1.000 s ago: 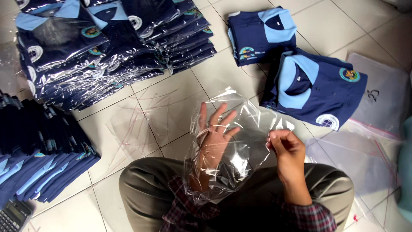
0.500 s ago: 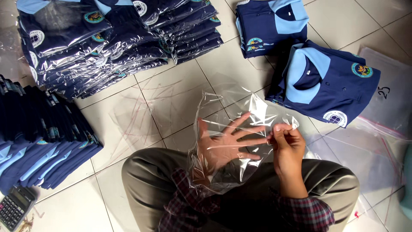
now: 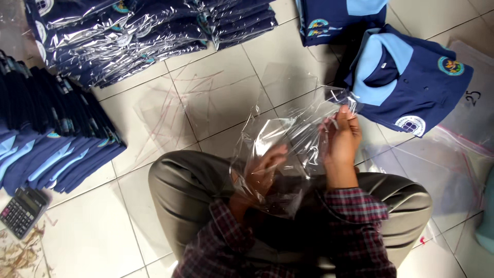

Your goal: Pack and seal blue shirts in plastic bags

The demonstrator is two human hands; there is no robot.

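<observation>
A clear plastic bag (image 3: 290, 135) is held over my lap in the head view. My left hand (image 3: 263, 170) is inside the bag, fingers spread against the film. My right hand (image 3: 341, 136) pinches the bag's upper edge on the right. Just beyond it lies a folded navy polo shirt with a light blue collar (image 3: 406, 82) on the tiled floor. Another folded navy shirt (image 3: 337, 18) lies farther back.
A pile of bagged navy shirts (image 3: 134, 33) sits at the back left. A stack of unbagged folded shirts (image 3: 51, 134) is at my left. A black calculator (image 3: 21, 211) lies at the lower left. Flat clear bags (image 3: 453, 154) lie at the right.
My left hand has slid lower and deeper into the bag. My right hand stays on the bag's edge. The camera has tilted nearer.
</observation>
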